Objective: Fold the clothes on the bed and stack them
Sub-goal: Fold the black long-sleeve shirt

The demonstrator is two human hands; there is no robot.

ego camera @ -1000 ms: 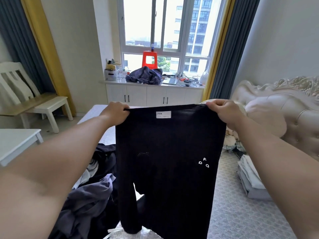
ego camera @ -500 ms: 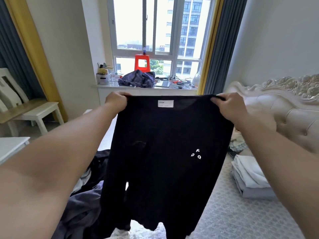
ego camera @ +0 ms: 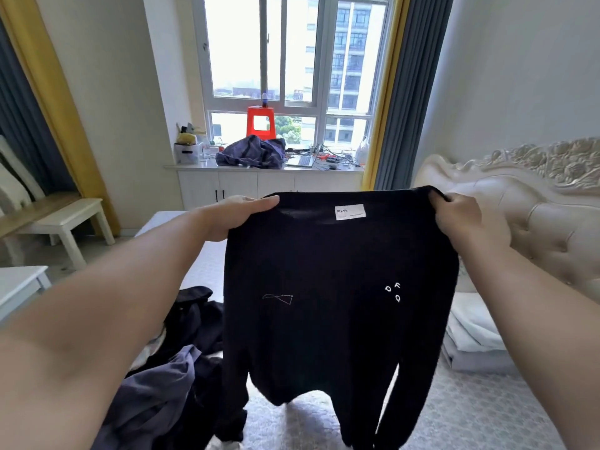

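Note:
I hold a black long-sleeved top (ego camera: 331, 287) spread out in the air above the bed (ego camera: 470, 417). It has a white neck label and small white letters on the chest. My left hand (ego camera: 233, 216) grips its left shoulder, my right hand (ego camera: 461, 216) grips its right shoulder. The sleeves hang down toward the bed. A heap of unfolded dark and grey-purple clothes (ego camera: 168, 378) lies on the bed at the lower left. A stack of folded white and grey clothes (ego camera: 470, 339) sits on the bed at the right.
A cream padded headboard (ego camera: 535, 206) rises at the right. At the left stand a white table (ego camera: 19, 284) and a wooden chair (ego camera: 55, 216). A white cabinet (ego camera: 259, 183) under the window carries a bundle of clothes, a red stool and a laptop.
The top has been spread wider and hangs flatter, its front design showing. My left hand's fingers now lie along the collar edge. The view has tilted up a little.

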